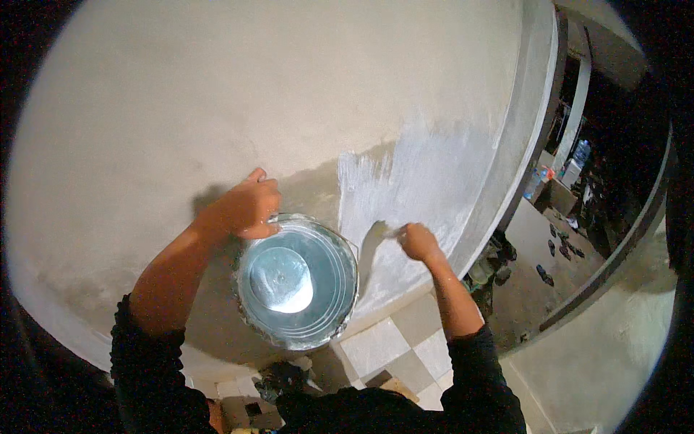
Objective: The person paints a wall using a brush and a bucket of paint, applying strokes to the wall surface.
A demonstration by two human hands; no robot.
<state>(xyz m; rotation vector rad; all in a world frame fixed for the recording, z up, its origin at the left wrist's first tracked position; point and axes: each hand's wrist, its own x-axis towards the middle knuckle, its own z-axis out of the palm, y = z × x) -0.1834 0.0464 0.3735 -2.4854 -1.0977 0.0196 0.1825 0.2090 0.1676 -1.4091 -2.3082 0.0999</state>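
Note:
My left hand (257, 206) grips the upper left rim of a bucket (333, 271), its thumb over the edge. The bucket's mouth faces me; its rim is crusted with residue, and a thin wire handle runs along its right side. Low inside is pale, shiny liquid (279, 279). To the right, my right hand (420, 242) is closed around a brush (384, 230), held close to the wall. Whether its bristles touch the surface cannot be told. Behind it, a streaky whitish coat (439, 168) covers part of the beige plastered wall (217, 81).
Below lies a checkered tile floor (374, 347), with a dark bundle (284, 380) near my body. The wall's edge (520, 163) borders an opening at right. Beyond it are several shoes (564, 244), a cardboard box (560, 196) and a plastic bottle (582, 152).

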